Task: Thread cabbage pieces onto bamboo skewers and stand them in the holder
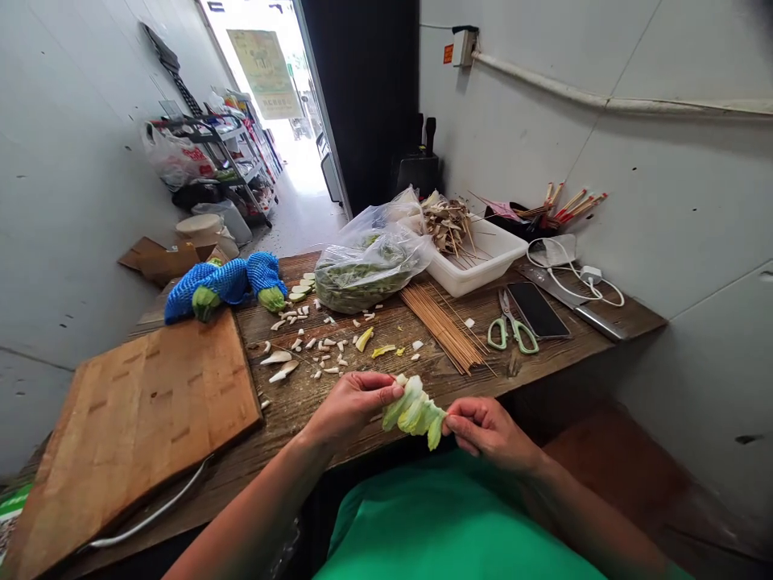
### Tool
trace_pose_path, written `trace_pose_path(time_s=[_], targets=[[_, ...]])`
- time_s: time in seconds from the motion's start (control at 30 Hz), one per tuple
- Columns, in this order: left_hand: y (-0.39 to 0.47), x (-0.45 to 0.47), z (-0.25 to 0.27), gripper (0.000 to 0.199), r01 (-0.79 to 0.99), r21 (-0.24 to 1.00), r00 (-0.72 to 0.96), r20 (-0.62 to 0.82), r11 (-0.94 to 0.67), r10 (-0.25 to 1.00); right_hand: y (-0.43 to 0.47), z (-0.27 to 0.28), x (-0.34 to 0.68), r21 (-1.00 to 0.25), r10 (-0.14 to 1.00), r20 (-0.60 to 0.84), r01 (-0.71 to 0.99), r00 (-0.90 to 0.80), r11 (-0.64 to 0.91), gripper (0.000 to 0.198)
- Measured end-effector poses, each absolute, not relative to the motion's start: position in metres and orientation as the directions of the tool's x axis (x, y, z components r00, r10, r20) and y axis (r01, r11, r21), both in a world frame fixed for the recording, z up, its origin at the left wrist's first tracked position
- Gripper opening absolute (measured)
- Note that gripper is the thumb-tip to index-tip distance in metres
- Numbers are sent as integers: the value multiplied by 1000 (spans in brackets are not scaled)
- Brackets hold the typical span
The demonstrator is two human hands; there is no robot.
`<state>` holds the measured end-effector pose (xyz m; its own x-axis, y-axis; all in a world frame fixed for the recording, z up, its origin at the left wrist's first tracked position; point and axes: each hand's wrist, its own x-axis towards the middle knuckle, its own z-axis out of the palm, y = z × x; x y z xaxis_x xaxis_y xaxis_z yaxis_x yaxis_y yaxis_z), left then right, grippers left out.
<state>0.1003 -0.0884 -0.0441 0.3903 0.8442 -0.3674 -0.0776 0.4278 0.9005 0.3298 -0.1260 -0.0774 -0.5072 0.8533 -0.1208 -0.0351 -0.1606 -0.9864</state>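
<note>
Over the front edge of the table, several pale green-and-white cabbage leaves (414,409) are bunched in a row between my hands, as if threaded on a stick, though the stick itself is hidden. My left hand (362,400) pinches the white end of the row with thumb and fingers. At the other end, my right hand (492,433) is closed around the tip, its fingers covering what lies inside. A bundle of bare bamboo skewers (444,326) lies on the wooden table beyond my hands. Cut mushroom stems (326,345) and a yellow leaf scrap (365,339) are scattered left of it.
A cutting board (163,403) lies at left, with net-wrapped zucchini (223,286) behind it. A plastic bag of greens (368,270) and a white tray (477,274) with mushroom skewers stand at the back. Scissors (512,326), a phone (537,310) and a cleaver (595,322) lie at right.
</note>
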Motion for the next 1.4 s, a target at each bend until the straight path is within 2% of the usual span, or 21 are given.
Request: trace_pose_path(time_s=[0.1,0.17,0.2,0.27,0.33,0.4,0.5,0.6,0.63,0.7,0.77,0.8,0.87,0.93,1.1,1.4], targets=[[-79,94,-44,39,21,979,232,-203,204,951,-124,-79,341,-987,890,-120,-42,-440,-154,33],[-69,87,-47,32,269,963,69,9,-27,998,-122,-82,351,-985,928,-132,-56,-347,-160,32],[-63,84,-50,27,436,890,43,125,-131,991,-121,-84,356,-983,943,-142,-68,-301,-170,32],[-52,80,-58,18,715,641,135,265,-279,955,-120,-87,363,-976,958,-166,-102,-233,-194,32],[-42,81,-67,15,844,396,279,251,-362,927,-119,-90,368,-966,961,-188,-137,-205,-218,32],[-35,85,-75,15,885,248,349,208,-395,914,-119,-91,369,-960,960,-197,-162,-199,-230,32],[-25,91,-84,17,890,185,385,188,-417,904,-121,-90,367,-956,960,-194,-179,-203,-231,33],[-17,93,-88,20,872,261,369,205,-414,907,-121,-89,364,-954,956,-190,-187,-222,-233,32],[-16,94,-88,19,861,341,319,214,-377,923,-122,-89,362,-953,955,-189,-191,-231,-235,32],[-17,96,-85,18,752,619,166,153,-225,974,-122,-90,358,-951,950,-183,-198,-254,-237,32],[-22,99,-79,19,422,906,84,-58,17,995,-122,-90,354,-952,941,-174,-195,-292,-237,32],[-26,101,-74,22,213,966,110,-174,147,979,-122,-90,352,-953,934,-170,-188,-315,-237,32],[-35,104,-64,28,-111,932,233,-314,346,920,-122,-90,347,-956,918,-164,-171,-360,-238,33],[-44,106,-54,31,-254,854,324,-367,454,872,-121,-90,344,-958,906,-166,-154,-389,-242,34],[-55,108,-37,29,-352,784,442,-342,512,829,-122,-87,341,-951,893,-190,-150,-408,-271,36],[-61,109,-34,25,-435,730,425,-349,527,835,-124,-87,341,-944,897,-195,-173,-397,-281,33]])
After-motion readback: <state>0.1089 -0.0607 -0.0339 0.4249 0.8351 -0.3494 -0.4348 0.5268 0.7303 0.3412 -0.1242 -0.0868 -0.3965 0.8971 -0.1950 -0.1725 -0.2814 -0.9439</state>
